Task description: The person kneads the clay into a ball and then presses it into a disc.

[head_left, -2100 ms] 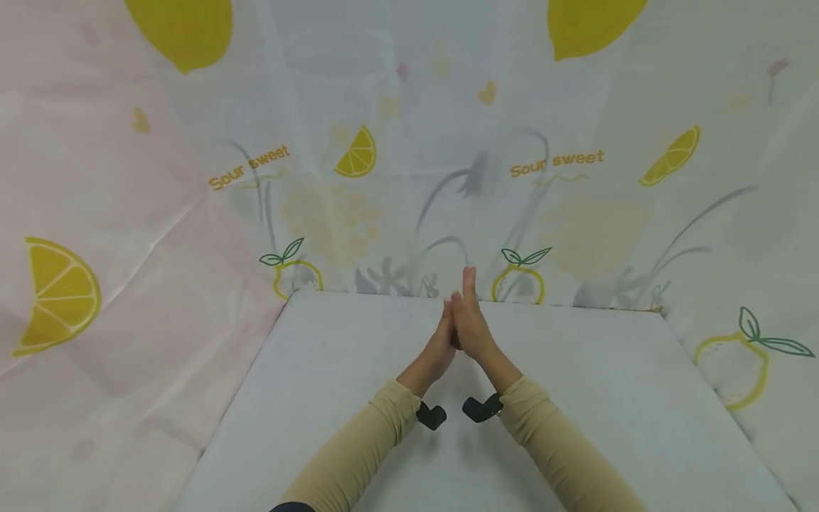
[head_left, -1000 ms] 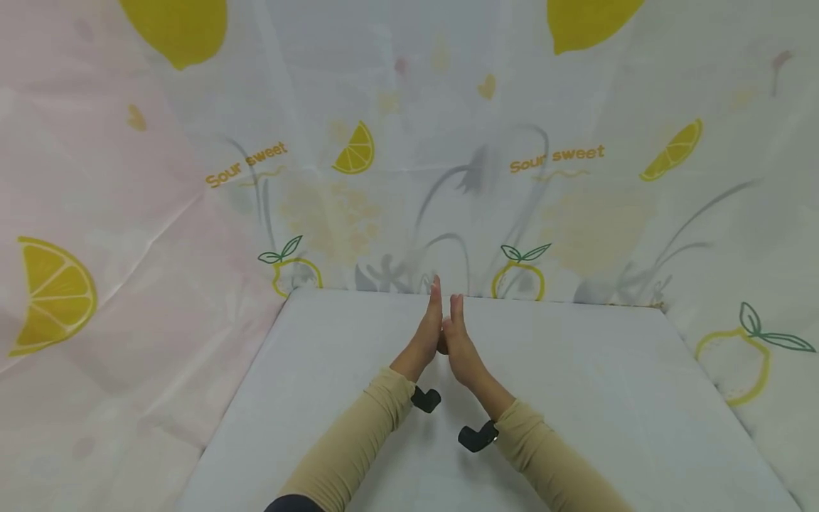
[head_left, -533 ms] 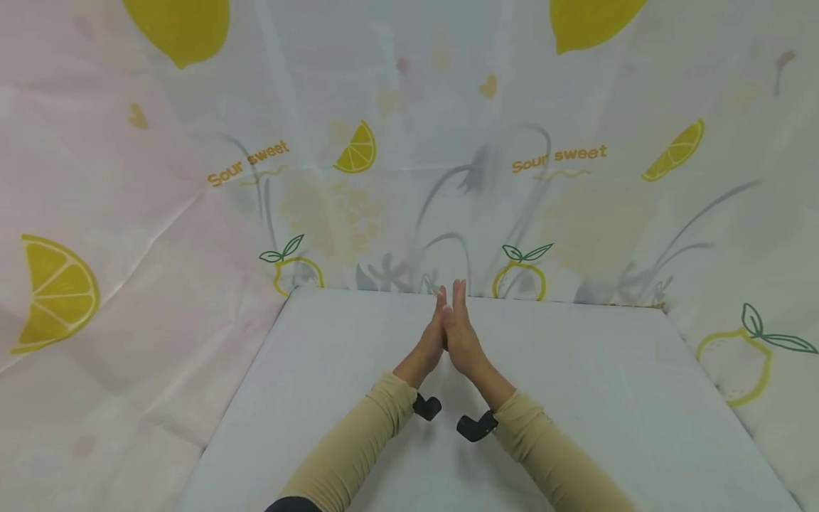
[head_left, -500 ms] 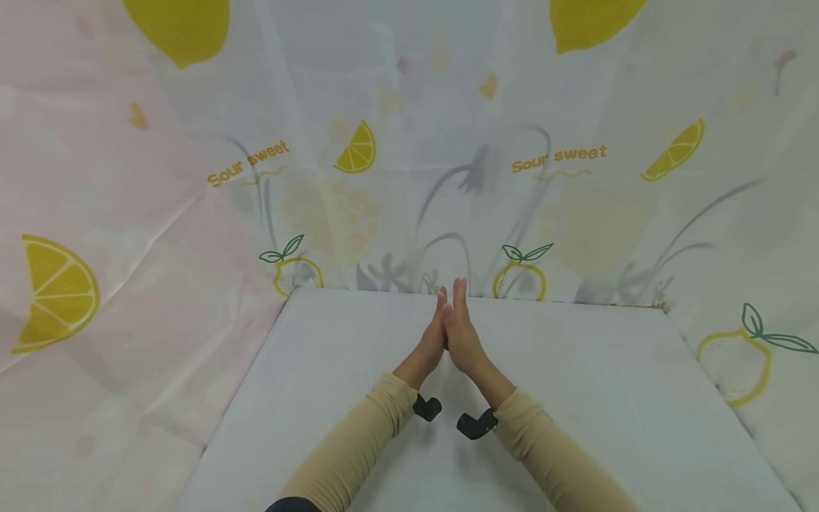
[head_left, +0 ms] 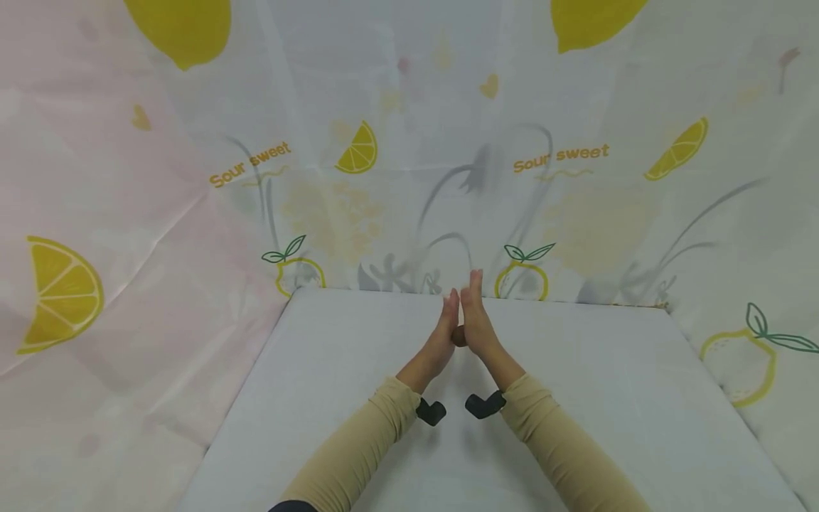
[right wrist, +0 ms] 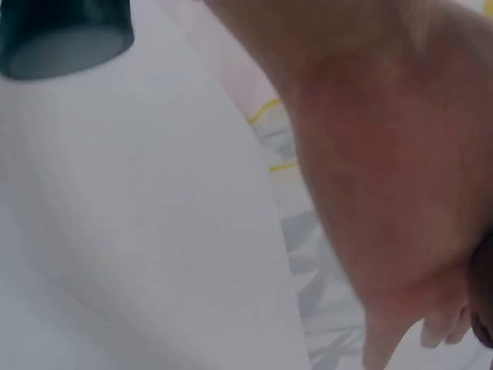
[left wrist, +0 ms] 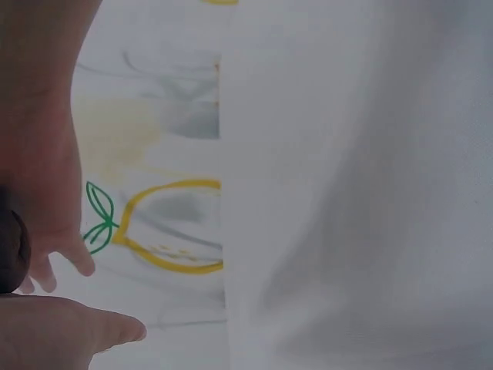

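A small dark brown ball (head_left: 459, 336) sits between the two palms, raised above the white tabletop. My left hand (head_left: 440, 345), fingers straight and pointing forward, presses the ball from the left. From the right, the straight-fingered right hand (head_left: 481, 328) presses it, its fingertips reaching farther forward than the left ones. In the left wrist view the ball (left wrist: 12, 250) shows at the left edge, between the right palm (left wrist: 38, 169) and the left hand (left wrist: 46, 331). The right wrist view has the left palm (right wrist: 393, 185) with part of the ball (right wrist: 483, 297) against it.
Beneath the hands lies a white tabletop (head_left: 358, 341). Lemon-printed cloth (head_left: 409, 156) hangs behind it and at both sides. Black wrist cameras are strapped at the left wrist (head_left: 431, 412) and the right wrist (head_left: 484, 404).
The palms have slid against each other: the left fingertips led a second ago, and now the right ones do. Both hands have shifted slightly right, and more of the ball shows between them.
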The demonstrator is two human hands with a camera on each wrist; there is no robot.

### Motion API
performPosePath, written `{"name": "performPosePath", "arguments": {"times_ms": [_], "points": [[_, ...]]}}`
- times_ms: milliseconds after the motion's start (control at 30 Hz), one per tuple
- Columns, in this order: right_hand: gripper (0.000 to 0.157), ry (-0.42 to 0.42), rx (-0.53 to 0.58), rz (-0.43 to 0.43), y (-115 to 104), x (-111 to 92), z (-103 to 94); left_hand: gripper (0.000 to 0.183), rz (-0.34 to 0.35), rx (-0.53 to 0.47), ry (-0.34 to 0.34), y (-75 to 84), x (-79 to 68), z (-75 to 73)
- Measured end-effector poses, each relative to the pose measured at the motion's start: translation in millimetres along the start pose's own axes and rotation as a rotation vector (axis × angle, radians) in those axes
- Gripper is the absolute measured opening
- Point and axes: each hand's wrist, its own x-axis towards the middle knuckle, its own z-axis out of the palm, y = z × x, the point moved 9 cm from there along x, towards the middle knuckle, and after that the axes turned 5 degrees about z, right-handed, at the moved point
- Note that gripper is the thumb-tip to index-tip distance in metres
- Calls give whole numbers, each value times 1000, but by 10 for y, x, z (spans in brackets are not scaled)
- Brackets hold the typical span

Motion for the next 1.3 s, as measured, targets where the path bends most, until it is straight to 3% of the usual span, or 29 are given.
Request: {"name": "performPosePath", "arguments": {"times_ms": [100, 333, 500, 667, 967, 1133, 1300], "points": [[75, 1, 12, 51, 117, 10, -46, 87, 10, 7, -19, 44, 14, 34], [64, -56, 20, 139, -94, -194, -58, 101, 19, 52, 1, 91, 30, 18], [63, -79, 30, 146, 95, -200, 31, 92, 19, 52, 47, 130, 42, -28], [63, -78, 47, 103, 300, -221, 153, 88, 13, 50, 118, 119, 76, -127], [65, -88, 42, 17, 140, -389, 324, 91, -37, 93, 227, 15, 82, -295], [64, -60, 20, -10, 50, -401, 312, 86, -57, 90, 222, -35, 65, -283], [65, -38, -37, -54, -82, -365, 268, 93, -86, 58, 189, -106, 42, -224]]}}
